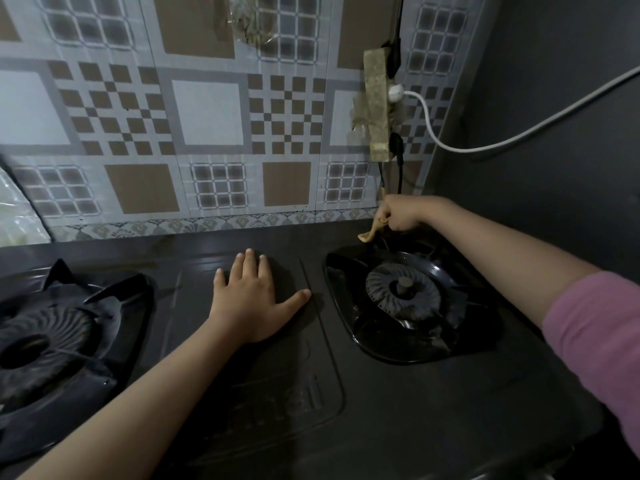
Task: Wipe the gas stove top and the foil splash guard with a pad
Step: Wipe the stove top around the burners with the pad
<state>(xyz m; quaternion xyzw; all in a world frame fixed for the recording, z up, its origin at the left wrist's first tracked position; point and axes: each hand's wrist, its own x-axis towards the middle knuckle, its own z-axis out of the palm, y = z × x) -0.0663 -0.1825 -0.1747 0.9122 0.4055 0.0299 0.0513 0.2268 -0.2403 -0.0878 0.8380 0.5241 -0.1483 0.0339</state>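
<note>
At the back right corner of the flat black gas stove top, my right hand is curled into a fist, fingers pressed together around a small tan, crumpled pad; only a strip of it pokes out below the fist, so I cannot make out its full shape or material. That strip hangs just above the rear edge of the right black burner with its ribbed round cap, and I cannot tell whether it touches the stove. The right forearm reaches in from the lower right, with a pink sleeve cut off by the frame edge. My left hand lies palm down on the stove between the two burners, fingers spread and holding nothing. The left black burner is partly cut off at the frame's left side and blurred. Behind the stove stands the silver foil splash guard with brown checked squares, upright. On its right side a grimy tan power strip is fixed, with a white cable running off to the right. A pale, clear plastic bag at far left is mostly out of view.
</note>
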